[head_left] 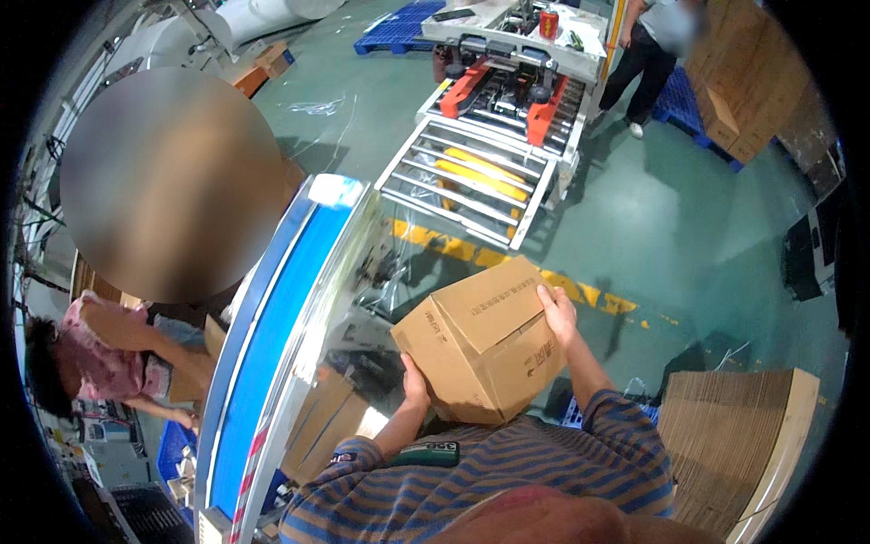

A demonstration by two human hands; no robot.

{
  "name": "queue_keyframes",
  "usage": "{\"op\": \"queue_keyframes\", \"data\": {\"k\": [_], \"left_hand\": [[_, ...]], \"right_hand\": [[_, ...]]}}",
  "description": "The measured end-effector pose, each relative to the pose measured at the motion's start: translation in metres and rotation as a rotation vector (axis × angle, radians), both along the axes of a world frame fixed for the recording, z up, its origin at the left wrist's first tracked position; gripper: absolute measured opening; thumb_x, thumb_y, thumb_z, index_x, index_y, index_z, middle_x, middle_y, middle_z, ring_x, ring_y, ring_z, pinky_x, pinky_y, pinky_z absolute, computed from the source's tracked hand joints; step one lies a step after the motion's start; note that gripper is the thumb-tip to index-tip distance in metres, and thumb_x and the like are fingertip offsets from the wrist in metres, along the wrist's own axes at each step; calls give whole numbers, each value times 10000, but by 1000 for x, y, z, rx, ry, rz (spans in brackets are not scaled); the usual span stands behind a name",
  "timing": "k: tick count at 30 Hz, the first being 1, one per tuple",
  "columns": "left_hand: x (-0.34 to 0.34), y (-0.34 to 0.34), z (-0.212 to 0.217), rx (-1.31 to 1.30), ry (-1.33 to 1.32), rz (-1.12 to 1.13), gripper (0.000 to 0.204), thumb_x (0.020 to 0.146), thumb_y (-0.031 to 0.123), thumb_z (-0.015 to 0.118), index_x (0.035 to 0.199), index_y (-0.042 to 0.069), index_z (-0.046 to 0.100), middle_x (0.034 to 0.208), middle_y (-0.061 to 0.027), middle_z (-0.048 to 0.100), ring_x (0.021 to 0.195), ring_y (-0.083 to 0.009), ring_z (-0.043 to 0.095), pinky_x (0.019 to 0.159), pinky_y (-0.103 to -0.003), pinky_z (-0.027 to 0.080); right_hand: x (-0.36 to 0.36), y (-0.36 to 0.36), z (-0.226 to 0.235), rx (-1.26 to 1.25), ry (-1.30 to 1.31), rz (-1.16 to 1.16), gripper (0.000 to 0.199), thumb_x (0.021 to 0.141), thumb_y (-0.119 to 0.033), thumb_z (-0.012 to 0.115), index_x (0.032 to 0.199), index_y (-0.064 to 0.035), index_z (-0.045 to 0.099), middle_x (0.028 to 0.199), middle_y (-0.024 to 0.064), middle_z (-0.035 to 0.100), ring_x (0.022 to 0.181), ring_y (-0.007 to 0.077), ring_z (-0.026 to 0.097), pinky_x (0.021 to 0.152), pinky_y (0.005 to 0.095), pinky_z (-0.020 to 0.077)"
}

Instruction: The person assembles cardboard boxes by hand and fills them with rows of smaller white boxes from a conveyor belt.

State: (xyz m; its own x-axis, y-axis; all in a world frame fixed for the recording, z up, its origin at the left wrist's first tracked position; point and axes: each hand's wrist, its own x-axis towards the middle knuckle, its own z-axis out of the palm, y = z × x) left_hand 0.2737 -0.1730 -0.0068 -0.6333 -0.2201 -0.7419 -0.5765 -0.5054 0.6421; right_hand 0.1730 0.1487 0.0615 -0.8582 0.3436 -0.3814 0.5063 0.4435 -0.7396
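A brown cardboard box (478, 349) is held tilted in front of my body, with dark print on its faces. My left hand (415, 384) presses against its left side, fingers pointing up along the cardboard. On the opposite side, my right hand (559, 315) grips the box near its upper right edge, the thumb lying over the near face. The undersides of both palms are hidden, and so is the bottom of the box.
To my left runs a blue conveyor belt (258, 363); beyond it a co-worker (109, 344) reaches toward a blue bin. Ahead stands a roller conveyor (467, 177) joined to a machine with red guides (467, 88). Flattened cardboard (720, 444) is stacked at right. Another person (639, 59) stands far right.
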Motion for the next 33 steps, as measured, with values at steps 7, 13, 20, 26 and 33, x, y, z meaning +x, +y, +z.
{"op": "queue_keyframes", "data": {"k": [7,13,20,26,33], "left_hand": [[-177,82,-16,459,355,68,752,921,637,258,1386,52,341,1330,-105,481,1189,-269,492,986,-386,407],[-321,87,-56,302,133,-19,936,810,795,147,1445,117,256,1481,-122,283,1347,-341,266,1091,-513,203],[-446,114,16,-441,142,287,684,970,464,366,1375,-78,266,1366,-217,384,1243,-285,397,1050,-355,289],[-499,161,20,-578,465,562,659,901,151,533,1409,-33,156,1323,-207,385,1217,-266,408,1032,-392,313],[-655,207,19,-856,199,236,801,854,233,624,1436,-18,133,1396,-241,326,1265,-305,387,1030,-352,327]], "right_hand": [[-180,56,41,158,213,2,547,833,-548,564,996,-25,576,985,210,639,979,356,596,836,393,455],[-399,21,87,263,272,318,599,801,-572,578,1005,-10,578,980,210,627,934,390,584,806,443,459],[-520,-78,-31,562,398,574,690,820,-528,550,1257,0,473,1132,184,550,1046,327,528,912,457,385],[-580,-73,-31,473,534,658,666,846,-522,516,1262,-3,474,1050,186,565,986,319,544,847,447,421],[-734,-6,-21,611,475,690,691,844,-504,509,1263,40,442,1173,211,539,1112,339,505,920,463,408]]}}
